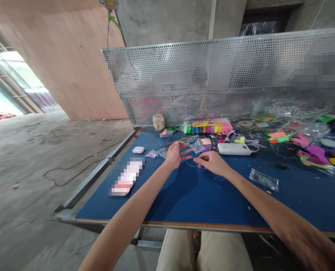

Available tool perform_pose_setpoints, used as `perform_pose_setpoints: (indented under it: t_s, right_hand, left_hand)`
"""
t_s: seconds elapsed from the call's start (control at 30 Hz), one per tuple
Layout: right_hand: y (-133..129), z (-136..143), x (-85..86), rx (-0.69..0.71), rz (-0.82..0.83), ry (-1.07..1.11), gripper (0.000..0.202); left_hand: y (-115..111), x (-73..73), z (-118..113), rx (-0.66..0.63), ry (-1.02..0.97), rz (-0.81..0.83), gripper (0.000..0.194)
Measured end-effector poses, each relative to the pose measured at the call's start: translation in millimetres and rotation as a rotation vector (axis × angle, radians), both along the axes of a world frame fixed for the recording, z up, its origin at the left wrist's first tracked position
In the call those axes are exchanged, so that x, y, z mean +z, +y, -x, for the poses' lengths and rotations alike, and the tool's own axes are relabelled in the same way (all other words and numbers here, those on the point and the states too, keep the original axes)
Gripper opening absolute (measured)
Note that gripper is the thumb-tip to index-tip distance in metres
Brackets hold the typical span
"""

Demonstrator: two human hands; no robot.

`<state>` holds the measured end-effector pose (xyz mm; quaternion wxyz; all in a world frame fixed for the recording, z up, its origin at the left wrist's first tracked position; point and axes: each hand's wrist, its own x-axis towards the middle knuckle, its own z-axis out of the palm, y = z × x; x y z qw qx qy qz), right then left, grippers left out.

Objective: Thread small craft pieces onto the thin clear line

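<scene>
Above the middle of the blue tabletop, my left hand (pixel 175 155) is turned palm up, its fingers stretched out and spread. Close by on its right, my right hand (pixel 212 162) is closed in a pinch. A thin pale wire or thread (pixel 191 165) curves from the right fingertips toward the left fingers; whether its other end touches my left hand is too fine to tell. Just behind the hands lie a small clear bag (pixel 197 146), a peach-coloured piece (pixel 206 141) and a bundle of thin metal rods (pixel 181 140).
A white power bank (pixel 234 149) and a clear packet (pixel 263 179) lie to the right. At left are a white earbud case (pixel 138 149) and a blurred-out phone (pixel 129 177). Coloured clay packs (pixel 208 127) stand before a perforated metal screen (pixel 170 82). Colourful foam shapes (pixel 315 152) crowd the far right.
</scene>
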<state>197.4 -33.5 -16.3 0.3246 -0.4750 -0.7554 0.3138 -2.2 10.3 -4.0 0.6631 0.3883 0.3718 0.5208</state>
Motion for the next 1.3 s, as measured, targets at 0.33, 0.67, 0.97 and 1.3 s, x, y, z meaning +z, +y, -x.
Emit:
perform_pose_setpoints:
  t_s: [0.33, 0.67, 0.97, 1.3]
  right_hand:
    - [2.0, -21.3, 14.7, -0.224, -0.331, -0.091, 0.038]
    - [12.8, -24.0, 6.8, -0.243, -0.367, -0.777, 0.03]
    - [1.5, -10.2, 9.9, -0.199, -0.45, -0.858, 0.034]
    - [7.6, -14.2, -0.2, -0.211, -0.548, -0.863, 0.04]
  left_hand:
    - [-13.7, 1.9, -2.1, -0.406, 0.341, -0.093, 0.054]
    - [6.2, 20.1, 30.3, -0.251, 0.505, -0.475, 0.058]
    - [-9.8, 15.6, 12.4, -0.342, 0.553, -0.272, 0.053]
    - [-9.9, 15.9, 14.9, -0.386, 0.645, -0.403, 0.039]
